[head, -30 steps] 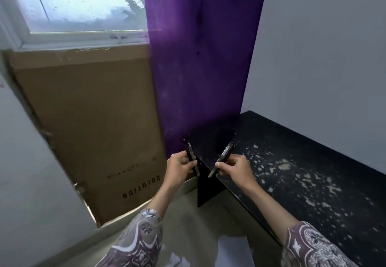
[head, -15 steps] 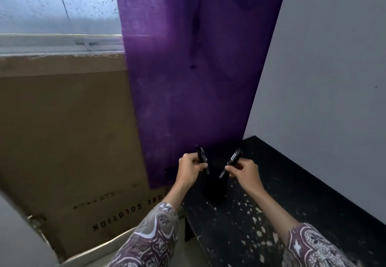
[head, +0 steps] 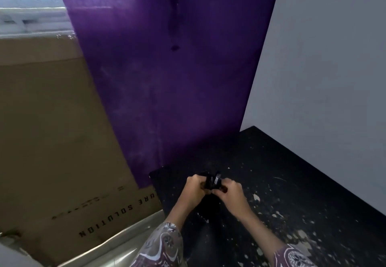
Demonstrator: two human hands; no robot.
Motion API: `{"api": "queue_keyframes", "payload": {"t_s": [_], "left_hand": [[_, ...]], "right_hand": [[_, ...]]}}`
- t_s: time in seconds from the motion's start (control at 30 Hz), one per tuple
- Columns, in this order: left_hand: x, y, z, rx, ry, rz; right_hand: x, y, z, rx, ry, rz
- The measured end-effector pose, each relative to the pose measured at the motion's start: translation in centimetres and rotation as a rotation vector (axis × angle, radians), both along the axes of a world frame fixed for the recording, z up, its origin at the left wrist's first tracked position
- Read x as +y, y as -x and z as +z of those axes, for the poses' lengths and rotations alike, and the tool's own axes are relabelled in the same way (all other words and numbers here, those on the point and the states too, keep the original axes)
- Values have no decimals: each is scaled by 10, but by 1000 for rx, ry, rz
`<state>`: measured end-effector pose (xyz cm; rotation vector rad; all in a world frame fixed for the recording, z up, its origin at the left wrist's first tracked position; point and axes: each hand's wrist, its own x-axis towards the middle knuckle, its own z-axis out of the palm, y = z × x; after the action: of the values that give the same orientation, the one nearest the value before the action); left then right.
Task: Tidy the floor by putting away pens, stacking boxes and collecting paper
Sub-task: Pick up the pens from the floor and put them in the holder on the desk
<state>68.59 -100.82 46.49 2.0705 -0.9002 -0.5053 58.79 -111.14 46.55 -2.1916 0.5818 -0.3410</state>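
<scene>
Black pens, both hands gripping, black table

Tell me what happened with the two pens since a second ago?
Both hands came together over the black table: the left hand and right hand now almost touch, so the pens, held apart before, are bunched side by side. Each hand still grips its pen; neither has been let go. The purple curtain and cardboard box look unchanged.

The cardboard box reads — upside down — "SOLUTION".
</scene>
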Motion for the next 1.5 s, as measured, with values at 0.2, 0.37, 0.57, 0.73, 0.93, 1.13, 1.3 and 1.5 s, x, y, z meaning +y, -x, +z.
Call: {"api": "queue_keyframes", "payload": {"t_s": [0.2,0.37,0.57,0.73,0.93,1.13,1.3,1.5], "left_hand": [[5,-5,1,-93,-121,-124],[10,-2,9,-114,-187,-152],[25,0,20,-145,-180,-97],[41,8,34,-181,-145,-51],[79,25,54,-215,-129,-13],[154,59,73,-236,-121,-4],[226,99,86,-268,-103,20],[350,168,91,-302,-99,98]], "right_hand": [[-2,-2,-9,76,51,47],[3,6,-9,78,45,90],[13,16,-8,78,15,6],[22,29,2,36,2,-77],[43,50,21,2,4,-128],[100,85,44,-57,2,-153],[159,116,56,-96,-20,-159],[262,168,78,-103,27,-57]]}}
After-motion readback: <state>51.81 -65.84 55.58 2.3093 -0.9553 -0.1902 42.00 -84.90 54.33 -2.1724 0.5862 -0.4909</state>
